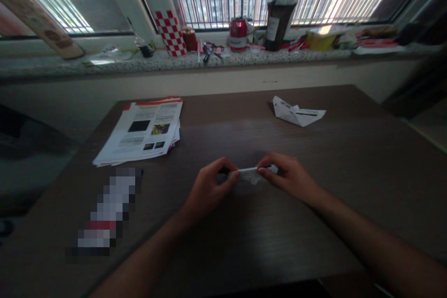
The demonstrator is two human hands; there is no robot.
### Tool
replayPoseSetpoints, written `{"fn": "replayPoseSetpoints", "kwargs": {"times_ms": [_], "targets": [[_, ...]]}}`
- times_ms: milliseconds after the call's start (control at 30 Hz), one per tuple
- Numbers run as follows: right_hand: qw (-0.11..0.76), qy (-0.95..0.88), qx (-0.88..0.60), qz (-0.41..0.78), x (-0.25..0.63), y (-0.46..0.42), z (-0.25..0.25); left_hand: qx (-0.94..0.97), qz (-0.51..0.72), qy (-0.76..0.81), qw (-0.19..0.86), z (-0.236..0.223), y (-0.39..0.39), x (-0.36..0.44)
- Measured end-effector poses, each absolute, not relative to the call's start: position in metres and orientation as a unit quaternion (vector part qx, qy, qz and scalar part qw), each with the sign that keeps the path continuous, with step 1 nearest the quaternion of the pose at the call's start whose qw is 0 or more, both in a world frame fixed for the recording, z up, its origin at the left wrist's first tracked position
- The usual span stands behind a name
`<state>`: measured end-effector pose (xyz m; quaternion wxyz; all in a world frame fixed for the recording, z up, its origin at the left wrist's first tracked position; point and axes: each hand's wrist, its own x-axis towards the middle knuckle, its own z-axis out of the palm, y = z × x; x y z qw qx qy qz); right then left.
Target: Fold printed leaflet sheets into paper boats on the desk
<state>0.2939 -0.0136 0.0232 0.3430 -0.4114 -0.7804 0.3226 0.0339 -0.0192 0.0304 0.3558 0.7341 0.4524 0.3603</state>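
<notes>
Over the middle of the dark table, a small folded piece of paper is held between my two hands. My left hand pinches its left end between thumb and fingers. At the other end, my right hand grips it the same way, and a bit of white paper shows past those fingertips. The paper's upper edge is a straight fold, with a pale, uneven part hanging below it. Farther back on the right sits a folded paper boat with printed text, touched by neither hand.
A stack of printed sheets lies at the table's back left. Nearer me is a blurred-out oblong item. Along the windowsill stand a checkered bottle, a red can, a dark lidded cup and small clutter.
</notes>
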Motion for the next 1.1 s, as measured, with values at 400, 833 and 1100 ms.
{"fn": "replayPoseSetpoints", "kwargs": {"times_ms": [400, 833, 1100], "targets": [[0.362, -0.789, -0.375, 0.326, 0.287, -0.017, 0.024, 0.771, 0.349, 0.421, 0.327, 0.031, -0.02, 0.038], [0.354, -0.785, -0.372, 0.348, 0.283, -0.022, 0.023, 0.791, 0.345, 0.405, 0.302, 0.029, -0.024, 0.043], [0.345, -0.753, -0.422, 0.367, 0.289, -0.018, 0.027, 0.784, 0.348, 0.433, 0.276, 0.032, -0.022, 0.039]]}}
